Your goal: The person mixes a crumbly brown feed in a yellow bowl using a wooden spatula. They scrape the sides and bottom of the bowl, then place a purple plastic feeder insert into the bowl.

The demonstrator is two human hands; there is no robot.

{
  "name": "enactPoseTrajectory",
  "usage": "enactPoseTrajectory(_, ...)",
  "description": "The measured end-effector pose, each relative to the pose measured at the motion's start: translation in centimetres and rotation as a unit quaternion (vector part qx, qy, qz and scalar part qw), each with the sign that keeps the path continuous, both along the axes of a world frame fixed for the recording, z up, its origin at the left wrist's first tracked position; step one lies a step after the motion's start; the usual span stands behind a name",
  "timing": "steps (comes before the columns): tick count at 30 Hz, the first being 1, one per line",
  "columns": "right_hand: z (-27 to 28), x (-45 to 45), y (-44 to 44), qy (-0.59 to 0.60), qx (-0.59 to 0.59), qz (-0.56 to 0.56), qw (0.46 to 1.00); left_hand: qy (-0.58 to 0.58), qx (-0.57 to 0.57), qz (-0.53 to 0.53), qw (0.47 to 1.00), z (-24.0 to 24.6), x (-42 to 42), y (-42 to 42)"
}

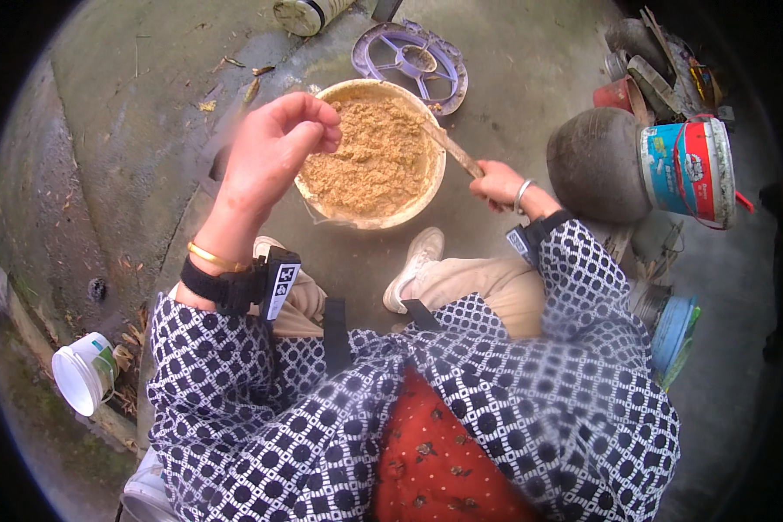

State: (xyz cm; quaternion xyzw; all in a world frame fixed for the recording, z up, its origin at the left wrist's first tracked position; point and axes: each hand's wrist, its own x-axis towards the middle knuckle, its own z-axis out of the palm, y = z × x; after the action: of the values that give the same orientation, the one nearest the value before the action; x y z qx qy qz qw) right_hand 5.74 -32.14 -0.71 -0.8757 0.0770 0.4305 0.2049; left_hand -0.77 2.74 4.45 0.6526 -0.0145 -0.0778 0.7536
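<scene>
A pale round tub (438, 179) stands on the ground in front of my shoes, holding a moist, crumbly yellow-brown mash (365, 153). My right hand (498, 184), with a silver bangle at the wrist, grips a flat wooden stick (455, 151). The stick's far end rests in the mash at the tub's right side. Over the tub's left rim, my left hand (286, 140) is raised with its fingers curled in towards the thumb. Nothing shows in it, though the inside of the fingers is partly hidden. Behind the left wrist, a dark object (219, 164) is mostly covered.
A purple spoked plastic ring (363, 55) lies just beyond the tub. To the right are a dark rounded jar (590, 163), a printed bucket (688, 173), a red pot (612, 96) and a blue basin (672, 333). A white bucket (78, 378) lies tipped at the left.
</scene>
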Motion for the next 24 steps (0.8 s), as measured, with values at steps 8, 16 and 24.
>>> enactPoseTrajectory(8, -0.1, -3.3, -2.7, -0.011, 0.127, -0.141, 0.982, -0.003, 0.012, -0.016, 1.0, 0.0, 0.0, -0.1)
enactPoseTrajectory(16, -0.7, -2.2, -5.8, 0.038, 0.101, -0.272, 0.956, 0.001, -0.019, -0.007, 1.0, 0.6, -0.1, -0.7)
enactPoseTrajectory(24, 0.0, -4.3, -1.7, 0.111, 0.151, -0.139, 0.972, -0.002, -0.02, -0.003, 1.0, 0.8, 0.0, -0.6)
